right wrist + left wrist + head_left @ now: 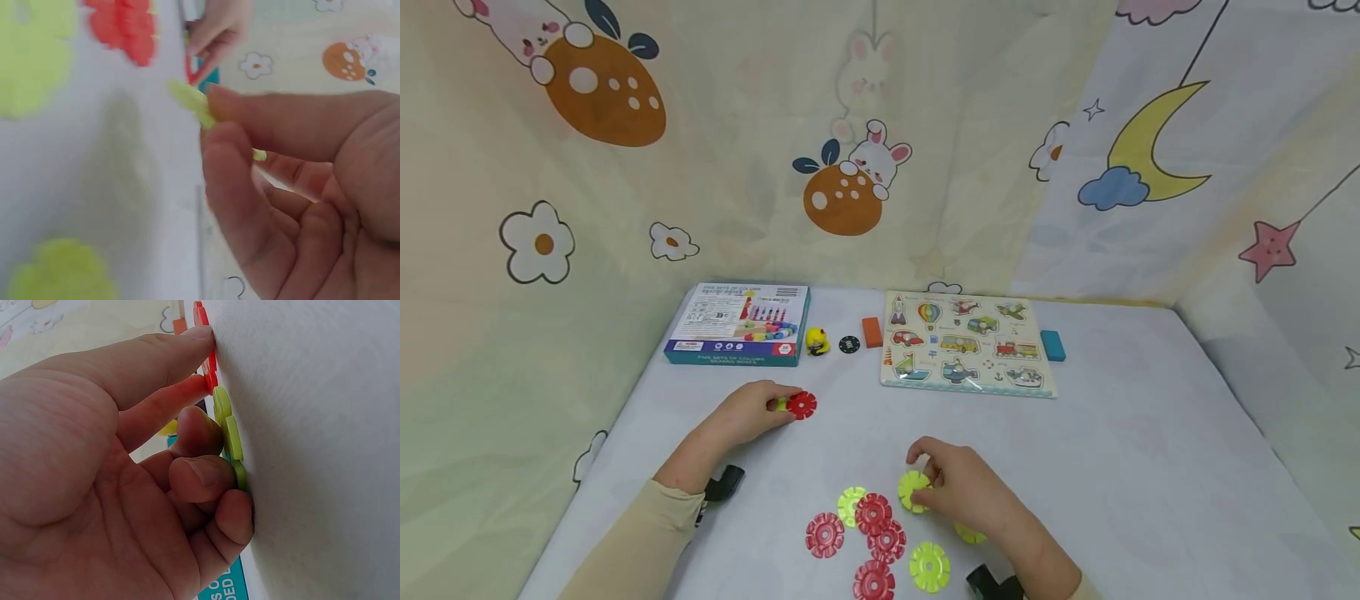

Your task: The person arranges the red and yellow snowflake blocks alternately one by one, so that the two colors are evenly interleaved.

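My left hand (752, 414) is low over the table at mid left, thumb and index finger pinching a red notched flower disc (802, 405) by its edges. Right beside that disc, a yellow-green disc (232, 437) lies against the curled fingers, mostly hidden by them in the head view. With thumb and index finger my right hand (973, 490) pinches another yellow-green notched disc (913, 492), raised off the white table in the right wrist view. Several red discs (824, 535) and yellow-green discs (929, 567) lie near it, partly overlapping; one yellow-green disc (970, 533) is half covered by the right hand.
Toward the back stand a flat toy box (737, 325) at left and a vehicle picture puzzle board (967, 344). Between them are a yellow duck figure (817, 341), a black round chip (849, 344) and an orange block (872, 332). A blue block (1052, 346) touches the board's right side.
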A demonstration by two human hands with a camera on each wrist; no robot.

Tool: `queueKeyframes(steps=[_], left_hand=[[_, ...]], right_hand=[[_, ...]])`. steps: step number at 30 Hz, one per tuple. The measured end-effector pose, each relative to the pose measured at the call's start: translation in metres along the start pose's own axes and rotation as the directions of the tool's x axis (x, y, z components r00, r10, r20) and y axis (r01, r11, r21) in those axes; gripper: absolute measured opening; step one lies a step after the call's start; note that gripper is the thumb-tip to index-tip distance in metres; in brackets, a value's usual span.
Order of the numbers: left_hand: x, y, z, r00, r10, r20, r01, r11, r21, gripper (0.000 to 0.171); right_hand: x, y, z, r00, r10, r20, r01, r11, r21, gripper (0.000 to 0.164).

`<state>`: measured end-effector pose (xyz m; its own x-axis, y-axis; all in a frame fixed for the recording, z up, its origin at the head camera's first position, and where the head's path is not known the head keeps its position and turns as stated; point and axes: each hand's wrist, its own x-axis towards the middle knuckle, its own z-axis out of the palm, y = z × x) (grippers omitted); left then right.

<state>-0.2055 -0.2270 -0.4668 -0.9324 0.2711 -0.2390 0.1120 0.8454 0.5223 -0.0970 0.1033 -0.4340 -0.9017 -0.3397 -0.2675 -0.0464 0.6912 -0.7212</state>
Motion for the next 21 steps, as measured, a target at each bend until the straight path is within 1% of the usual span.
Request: queueKeyframes(steps=[3, 5, 9, 12, 15, 19, 21], left_hand=[[0.0, 0.0, 0.0, 1.0, -0.003, -0.001, 0.003, 1.0, -0.004, 0.045], [0.0, 0.001, -0.001, 1.0, 0.004, -0.002, -0.004, 1.0, -0.006, 0.045], [0.0, 0.0, 0.0, 1.0, 0.003, -0.006, -0.003, 1.0, -0.011, 0.045], [0.001, 0.0, 0.001, 1.0, 0.001, -0.01, -0.002, 1.0, -0.015, 0.044], [0.001, -0.002, 0.001, 1.0, 0.006, -0.008, -0.006, 1.0, -0.015, 0.044], [0.002, -0.002, 0.001, 1.0, 0.016, -0.008, -0.017, 1.0, -0.011, 0.044], [0.002, -0.002, 0.002, 1.0, 0.017, -0.008, -0.017, 1.0, -0.006, 0.044]], right_hand=[[0.009, -0.007, -0.011, 0.999, -0.029, -0.024, 0.031, 0.997, 0.075, 0.037], [0.017, -0.012, -0.016, 0.998, -0.035, -0.043, 0.04, 0.993, 0.115, 0.039], [0.038, -0.022, -0.019, 0.996, -0.014, -0.088, 0.029, 0.985, 0.17, 0.041], [0.058, -0.024, -0.016, 0.992, 0.017, -0.128, 0.009, 0.981, 0.195, 0.043], [0.077, -0.025, -0.01, 0.986, 0.064, -0.151, -0.033, 0.978, 0.204, 0.044], [0.099, -0.028, -0.001, 0.985, 0.102, -0.141, -0.073, 0.978, 0.197, 0.041], [0.108, -0.031, 0.005, 0.986, 0.102, -0.13, -0.077, 0.981, 0.179, 0.04]])
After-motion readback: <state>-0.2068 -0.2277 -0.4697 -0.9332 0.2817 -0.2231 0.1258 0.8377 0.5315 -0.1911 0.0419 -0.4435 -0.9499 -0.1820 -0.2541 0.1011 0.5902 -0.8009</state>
